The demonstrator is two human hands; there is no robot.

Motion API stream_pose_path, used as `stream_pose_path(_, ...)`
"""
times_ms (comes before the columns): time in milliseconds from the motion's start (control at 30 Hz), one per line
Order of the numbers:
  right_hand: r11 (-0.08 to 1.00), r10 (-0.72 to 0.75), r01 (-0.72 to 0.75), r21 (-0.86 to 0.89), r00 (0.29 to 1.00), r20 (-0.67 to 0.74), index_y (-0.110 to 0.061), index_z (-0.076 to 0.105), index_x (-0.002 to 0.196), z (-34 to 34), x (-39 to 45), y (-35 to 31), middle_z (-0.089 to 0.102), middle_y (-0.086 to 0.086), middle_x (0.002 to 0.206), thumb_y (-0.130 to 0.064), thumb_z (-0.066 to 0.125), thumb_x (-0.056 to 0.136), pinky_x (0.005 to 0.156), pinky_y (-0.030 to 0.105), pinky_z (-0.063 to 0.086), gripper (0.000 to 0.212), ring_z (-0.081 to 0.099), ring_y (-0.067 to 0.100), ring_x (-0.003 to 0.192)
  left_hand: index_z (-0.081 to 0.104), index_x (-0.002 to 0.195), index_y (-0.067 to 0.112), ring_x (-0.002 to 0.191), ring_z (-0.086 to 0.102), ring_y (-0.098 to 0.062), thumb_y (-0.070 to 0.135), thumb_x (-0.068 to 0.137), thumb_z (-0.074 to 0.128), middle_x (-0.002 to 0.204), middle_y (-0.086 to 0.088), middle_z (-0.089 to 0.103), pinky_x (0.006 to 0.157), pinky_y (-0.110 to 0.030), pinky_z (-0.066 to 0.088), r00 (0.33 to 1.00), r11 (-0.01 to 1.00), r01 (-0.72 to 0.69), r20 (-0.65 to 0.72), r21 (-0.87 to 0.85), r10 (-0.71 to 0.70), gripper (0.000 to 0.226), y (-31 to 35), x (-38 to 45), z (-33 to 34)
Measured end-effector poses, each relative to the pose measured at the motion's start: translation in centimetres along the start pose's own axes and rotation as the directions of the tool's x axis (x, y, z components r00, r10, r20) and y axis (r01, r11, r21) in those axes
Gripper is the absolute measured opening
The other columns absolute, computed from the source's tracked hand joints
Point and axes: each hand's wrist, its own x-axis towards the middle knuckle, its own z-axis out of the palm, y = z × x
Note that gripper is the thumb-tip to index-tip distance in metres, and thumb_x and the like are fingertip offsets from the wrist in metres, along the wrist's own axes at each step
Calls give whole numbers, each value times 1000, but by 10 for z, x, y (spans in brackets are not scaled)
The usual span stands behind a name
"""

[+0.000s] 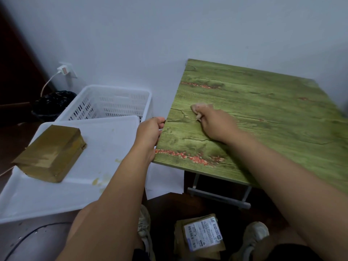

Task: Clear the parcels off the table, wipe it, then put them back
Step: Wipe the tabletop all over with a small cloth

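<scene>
The green wood-print surface (263, 110) stands against the pale wall, and everything else is placed here by reference to it. The right hand (214, 123) lies on the surface near its left edge, fingers curled round a small pale cloth (201, 108) that it presses onto the top. The left hand (150, 132) grips the left edge of the surface, fingers wrapped over the rim.

Left of the surface sits a white tray (105, 147), and on the tray's left part lies a brown taped parcel (50, 153), tilted. Behind the tray, also left of the surface, is a white slotted basket (116, 102), with a black-lined bin (50, 106) farther left by the wall socket (66, 70).

Below the near edge of the surface, on the dark floor between the person's shoes, lies a flat brown parcel with a white label (201, 236).
</scene>
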Motion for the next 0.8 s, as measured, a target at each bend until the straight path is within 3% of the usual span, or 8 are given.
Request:
stream_pose_path(67, 989, -148, 148, 14, 988, 42, -37, 50, 135, 3, -14, -23, 63, 2, 127, -20, 40, 101, 63, 30, 41, 39, 62, 26, 97, 60, 70, 13, 41, 50, -10, 10, 91, 52, 48, 6, 59, 47, -21, 41, 1000, 1000, 12, -3, -15, -12, 22, 1, 0, 1)
stream_pose_path(167, 928, -368, 355, 112, 921, 131, -39, 47, 141, 0, -31, -30, 54, -3, 142, -26, 45, 100, 83, 33, 48, 43, 57, 25, 119, 57, 73, 13, 39, 53, -10, 11, 90, 53, 49, 4, 59, 43, -18, 43, 1000, 999, 22, -11, -31, -23, 18, 1, 1, 3)
stream_pose_path(233, 949, -303, 285, 135, 942, 143, -37, 48, 140, -5, -20, -11, 56, -2, 140, -26, 45, 101, 87, 33, 46, 41, 59, 27, 116, 55, 71, 13, 34, 51, -7, 9, 90, 53, 55, 2, 58, 39, -16, 42, 1000, 999, 22, -5, -43, -22, 19, 1, -2, 3)
stream_pose_path(333, 998, -30, 28, 48, 998, 57, -38, 45, 141, -5, 0, 7, 60, 6, 134, -21, 42, 101, 80, 36, 45, 44, 60, 33, 109, 58, 70, 11, 34, 53, -6, 9, 90, 53, 52, 5, 59, 38, -16, 43, 1000, 999, 17, -3, -42, -17, 21, 1, -4, 3)
stream_pose_path(533, 926, -357, 340, 164, 929, 93, -35, 52, 137, 0, -39, -31, 59, -2, 136, -29, 37, 97, 87, 34, 48, 43, 59, 22, 118, 62, 88, 9, 54, 57, -14, 13, 91, 55, 73, -2, 60, 53, -24, 47, 1000, 1000, 24, -19, -11, -24, 8, 1, 0, 4)
stream_pose_path(600, 959, -269, 257, 121, 958, 99, -37, 50, 138, -2, -28, -14, 62, 0, 132, -27, 41, 100, 84, 32, 46, 40, 61, 24, 111, 60, 86, 10, 51, 55, -14, 12, 90, 54, 71, -1, 59, 50, -22, 47, 1000, 1000, 20, -7, -18, -20, 8, 0, 0, 4)
stream_pose_path(700, 998, 31, -34, 60, 999, 41, -35, 53, 135, -3, -3, 3, 64, 7, 125, -19, 43, 100, 75, 34, 42, 40, 60, 30, 103, 59, 85, 10, 48, 55, -12, 10, 90, 52, 70, -1, 58, 45, -19, 46, 1000, 1000, 10, 1, -21, -10, 8, 0, -4, 4)
stream_pose_path(800, 987, -99, 97, 129, 995, 6, -31, 61, 122, 3, -12, -24, 67, 1, 111, -11, 46, 94, 69, 33, 45, 38, 61, 25, 93, 61, 76, 10, 37, 54, -8, 9, 91, 50, 56, 4, 61, 40, -16, 43, 1000, 998, 15, -12, -64, -15, 19, 3, -6, 4)
